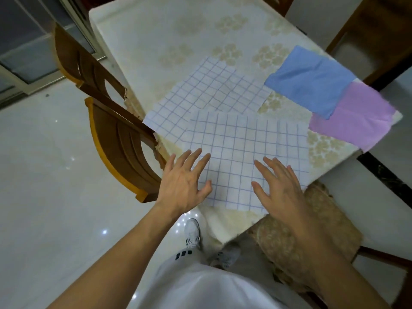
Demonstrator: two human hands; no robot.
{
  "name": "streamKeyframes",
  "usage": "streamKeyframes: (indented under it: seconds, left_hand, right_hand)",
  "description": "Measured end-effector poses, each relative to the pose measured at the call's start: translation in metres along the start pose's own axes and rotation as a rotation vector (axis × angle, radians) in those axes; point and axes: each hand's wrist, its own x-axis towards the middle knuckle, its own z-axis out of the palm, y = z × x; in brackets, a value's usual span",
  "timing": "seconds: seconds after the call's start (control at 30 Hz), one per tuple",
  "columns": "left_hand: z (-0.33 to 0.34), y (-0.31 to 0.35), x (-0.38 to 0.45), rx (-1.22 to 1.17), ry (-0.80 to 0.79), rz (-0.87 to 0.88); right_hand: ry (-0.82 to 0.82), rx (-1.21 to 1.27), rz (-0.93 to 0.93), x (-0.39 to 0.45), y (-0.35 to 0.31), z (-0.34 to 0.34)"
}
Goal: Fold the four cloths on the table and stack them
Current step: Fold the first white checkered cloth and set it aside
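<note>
Both hands are spread flat, fingers straight and splayed, over the near checked cloth (pixel 243 157). The left hand (pixel 182 184) is at that cloth's near left corner, its fingertips over the cloth's left edge. The right hand (pixel 278 188) is over the cloth's near right part. Neither hand grips anything; whether the palms press on the cloth or hover just above it cannot be told.

The near checked cloth lies flat and unfolded at the near edge of the table (pixel 156 41), which wears a pale cover with a beige flower pattern. A second checked cloth (pixel 207 94) lies unfolded just beyond it, turned at an angle, its near edge tucked under the first cloth's far edge. To the right, a blue cloth (pixel 310 81) lies flat near the table's right edge, beside the far checked cloth's right corner. Its near right corner overlaps a purple cloth (pixel 356 117), which sits at the right corner of the table with its edge hanging over.

A wooden chair (pixel 120 139) stands at the table's left side, and another chair (pixel 298 233) with a beige cushion is at the near right. The person's white shoe (pixel 192 233) shows on the glossy floor below.
</note>
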Motion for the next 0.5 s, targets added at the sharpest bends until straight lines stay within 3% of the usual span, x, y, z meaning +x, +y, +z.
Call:
streamKeyframes:
  seconds: [0.13, 0.37, 0.5]
  left_hand:
    - [0.006, 0.004, 0.002, -0.039, 0.008, 0.066]
    - [0.045, 0.000, -0.003, 0.035, -0.132, 0.250]
    - [0.064, -0.001, -0.010, 0.061, -0.095, 0.330]
  right_hand:
    - [0.071, -0.033, -0.021, -0.002, 0.001, 0.002]
    - [0.250, -0.112, -0.176, -0.025, 0.038, 0.019]
    - [0.268, -0.117, -0.224, -0.041, 0.049, 0.025]
